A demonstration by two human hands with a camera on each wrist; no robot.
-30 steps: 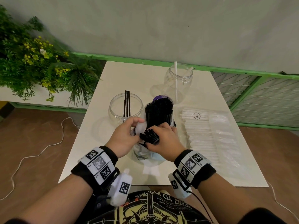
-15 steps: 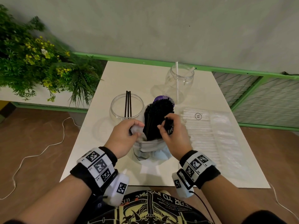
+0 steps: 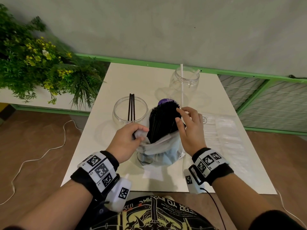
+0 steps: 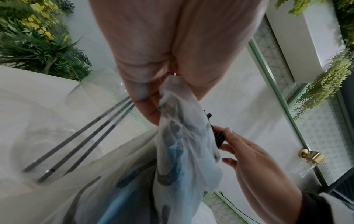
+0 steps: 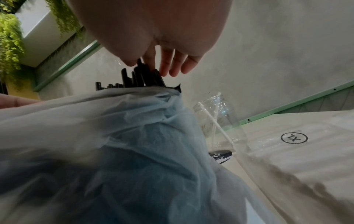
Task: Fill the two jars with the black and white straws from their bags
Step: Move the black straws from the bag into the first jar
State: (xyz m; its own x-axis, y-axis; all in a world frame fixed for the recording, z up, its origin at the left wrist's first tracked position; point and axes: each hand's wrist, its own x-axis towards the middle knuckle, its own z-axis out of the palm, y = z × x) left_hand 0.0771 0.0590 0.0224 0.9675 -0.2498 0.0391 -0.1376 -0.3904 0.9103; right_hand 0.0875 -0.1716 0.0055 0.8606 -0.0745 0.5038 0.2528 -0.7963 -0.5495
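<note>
A bundle of black straws point(image 3: 162, 120) stands out of a crumpled translucent bag point(image 3: 159, 151) at the table's middle. My left hand point(image 3: 139, 133) grips the bag's left rim point(image 4: 182, 136). My right hand point(image 3: 178, 115) pinches the straws' upper ends point(image 5: 141, 75) between thumb and fingers point(image 4: 228, 131). A wide clear jar point(image 3: 119, 113) to the left holds three black straws point(image 3: 132, 107). A taller clear jar point(image 3: 191, 80) at the back holds two white straws point(image 3: 181, 83). The flat clear bag of white straws point(image 3: 221, 130) lies to the right.
The white table point(image 3: 116, 171) ends close to my body. A planter of green and yellow foliage point(image 3: 33, 63) stands to the left. A green rail point(image 3: 149, 63) and a wire fence point(image 3: 274, 100) run behind and to the right. A white cable point(image 3: 38, 156) trails on the floor.
My right hand has left the near end of the black bundle and moved up its right side to the upper tips. My left hand has kept hold of the bag's rim.
</note>
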